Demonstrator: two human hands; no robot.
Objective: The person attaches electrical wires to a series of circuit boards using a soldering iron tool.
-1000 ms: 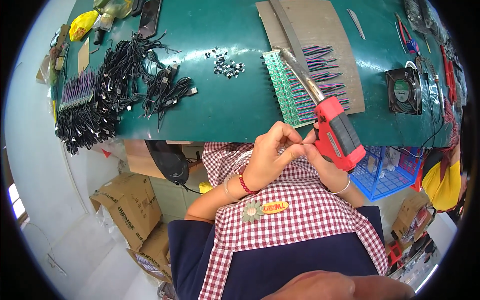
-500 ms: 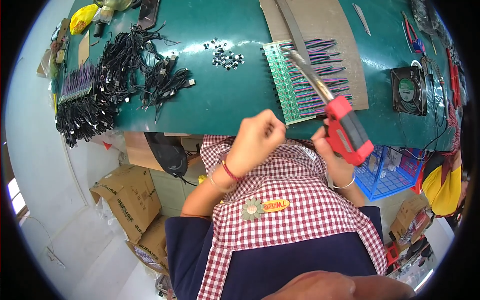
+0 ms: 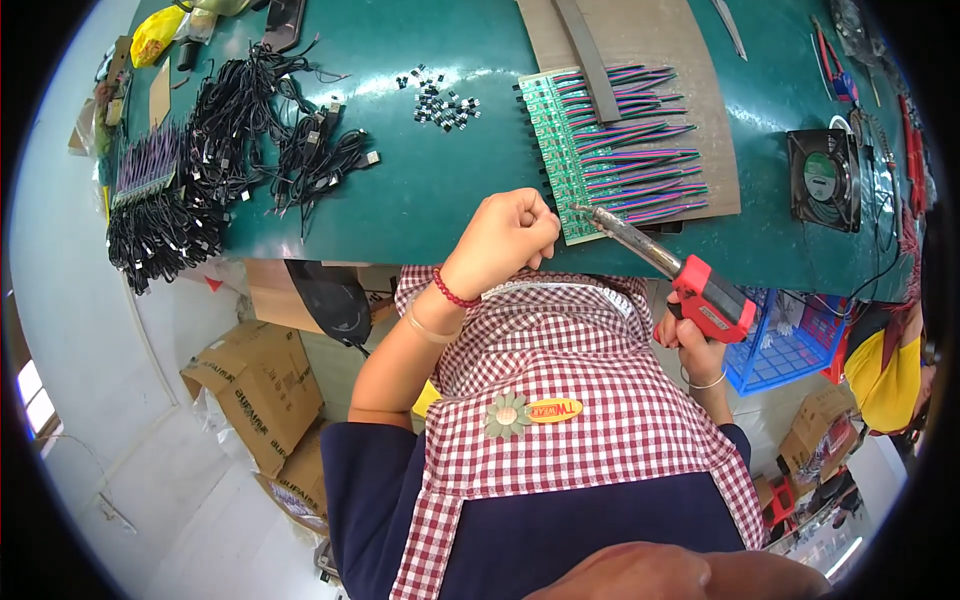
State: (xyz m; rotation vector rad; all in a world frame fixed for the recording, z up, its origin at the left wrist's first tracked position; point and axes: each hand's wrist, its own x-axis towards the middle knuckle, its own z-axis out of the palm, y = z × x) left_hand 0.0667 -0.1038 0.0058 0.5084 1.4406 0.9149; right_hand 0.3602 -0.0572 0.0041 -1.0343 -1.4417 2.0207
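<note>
The right hand (image 3: pixel 695 338) is closed around the handle of the red and black soldering gun (image 3: pixel 716 300), whose tip is at the near end of the green circuit board (image 3: pixel 553 150); I cannot tell if they touch. The left hand (image 3: pixel 505 232) is folded beside this same end, and whether it holds something inside, I cannot tell. The board's coloured wires (image 3: pixel 645 160) lie over brown cardboard (image 3: pixel 690 50) on the green table (image 3: pixel 450 180).
</note>
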